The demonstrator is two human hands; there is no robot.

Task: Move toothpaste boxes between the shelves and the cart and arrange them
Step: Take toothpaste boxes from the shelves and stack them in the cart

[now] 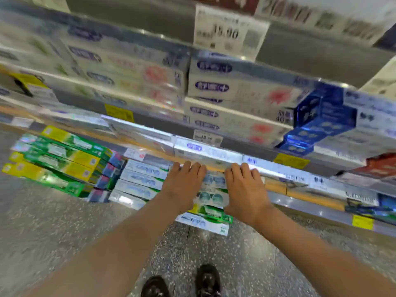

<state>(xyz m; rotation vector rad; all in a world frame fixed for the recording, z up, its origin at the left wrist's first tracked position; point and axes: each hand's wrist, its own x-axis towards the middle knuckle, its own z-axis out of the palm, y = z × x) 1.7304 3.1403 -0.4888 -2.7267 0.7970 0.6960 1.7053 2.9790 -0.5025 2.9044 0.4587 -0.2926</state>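
Both hands are down at the low shelf, either side of a stack of white-and-green toothpaste boxes (212, 197). The left hand (183, 187) is flat against the stack's left side and the right hand (246, 189) against its right side, with the fingers of both reaching back toward the shelf edge (300, 197). The fingertips are hidden behind the boxes and everything's blurry, so I honestly can't tell how tight the grip is or whether the fingers hook round the back. It looks like a two-palm squeeze on the whole stack more than a pinch on a single box.

The stack itself sits at the front of the bottom shelf, and its lowest box (203, 224) sticks out toward the floor (64, 221) further than the ones above. More of the same white boxes (141, 181) are just to the left, and beyond those are the yellow-green boxes (57, 161). No cart is in view.

My guess at the step: squaring up or lifting this stack as one block. Tips for that:

- Press evenly from both sides, palms low enough to catch that bottom box or it'll stay behind or slide out.
- Keep the wrists parallel so the stack doesn't fan.
- If pushing it back, nudge the sticking-out box flush first, then move the lot.
- Mind the shelf lip (214, 159) just above the knuckles, as there's not much headroom for lifting straight up.
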